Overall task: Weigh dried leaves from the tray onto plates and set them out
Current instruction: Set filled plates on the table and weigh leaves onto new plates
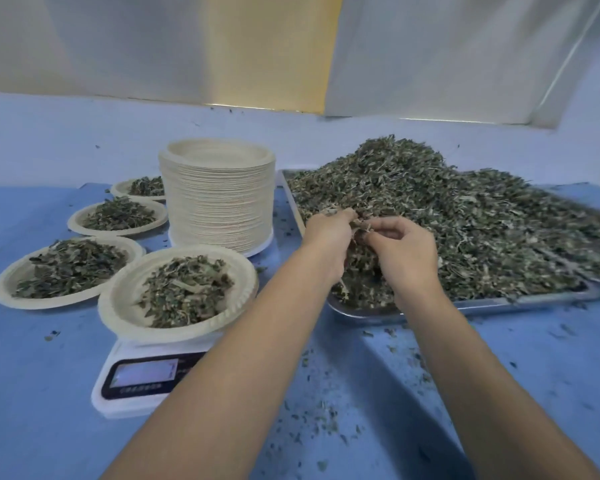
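A big heap of dried leaves (447, 209) fills a metal tray (482, 306) on the right of the blue table. My left hand (326, 237) and my right hand (402, 254) meet over the heap's near left side, fingers curled round a bunch of leaves between them. A cream paper plate (125, 289) holding a mound of leaves sits on a white digital scale (142, 379) at the front left. Its display is too blurred to read.
Three filled plates lie left of the scale: the nearest plate (11, 278), a middle plate (80, 220) and a far plate (121, 187). A tall stack of empty plates (218, 202) stands between them and the tray. Leaf crumbs litter the table (326, 410).
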`<control>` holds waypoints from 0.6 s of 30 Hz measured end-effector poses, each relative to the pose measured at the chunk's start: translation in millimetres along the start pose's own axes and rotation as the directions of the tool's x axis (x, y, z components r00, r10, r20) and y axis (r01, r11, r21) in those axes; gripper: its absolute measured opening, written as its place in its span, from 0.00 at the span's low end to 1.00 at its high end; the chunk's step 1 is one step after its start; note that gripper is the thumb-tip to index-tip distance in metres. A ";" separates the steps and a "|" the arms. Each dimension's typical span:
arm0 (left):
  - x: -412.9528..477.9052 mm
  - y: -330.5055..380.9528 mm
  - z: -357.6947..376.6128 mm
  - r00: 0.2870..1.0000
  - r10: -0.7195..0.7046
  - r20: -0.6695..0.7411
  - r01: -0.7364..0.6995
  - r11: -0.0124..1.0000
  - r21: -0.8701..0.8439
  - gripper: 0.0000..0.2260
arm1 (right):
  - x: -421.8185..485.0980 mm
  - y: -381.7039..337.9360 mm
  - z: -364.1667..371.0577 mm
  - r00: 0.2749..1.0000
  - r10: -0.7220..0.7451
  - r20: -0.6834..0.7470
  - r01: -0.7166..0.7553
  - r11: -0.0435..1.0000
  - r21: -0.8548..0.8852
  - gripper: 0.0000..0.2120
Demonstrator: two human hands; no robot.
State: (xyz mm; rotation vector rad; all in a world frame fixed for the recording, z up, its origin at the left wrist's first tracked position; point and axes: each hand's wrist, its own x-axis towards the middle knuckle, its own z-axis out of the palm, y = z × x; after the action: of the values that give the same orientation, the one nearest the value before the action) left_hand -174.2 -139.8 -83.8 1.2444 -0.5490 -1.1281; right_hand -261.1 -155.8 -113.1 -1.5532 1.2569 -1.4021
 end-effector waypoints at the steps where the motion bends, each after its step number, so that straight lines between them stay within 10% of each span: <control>1: -0.4 -1.9 1.5 1.000 0.000 0.026 -0.002 0.997 0.077 0.05 | 1.9 2.8 -3.9 1.000 0.026 -0.007 -0.026 1.000 -0.003 0.13; 7: -6.8 -6.1 -1.1 0.981 0.033 0.193 -0.102 0.927 0.362 0.16 | 2.2 7.1 -7.3 0.996 0.065 0.054 -0.066 0.998 0.016 0.19; 18: -3.7 -11.7 -1.1 0.957 0.127 0.262 -0.204 0.935 0.290 0.27 | -0.5 9.5 2.5 0.994 0.108 0.005 -0.108 0.993 0.046 0.13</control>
State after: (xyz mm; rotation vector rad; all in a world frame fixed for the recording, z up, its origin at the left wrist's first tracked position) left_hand -179.0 -135.1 -94.1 1.3106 -1.0327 -1.0798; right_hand -260.7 -158.4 -122.6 -1.4340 1.2789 -1.3510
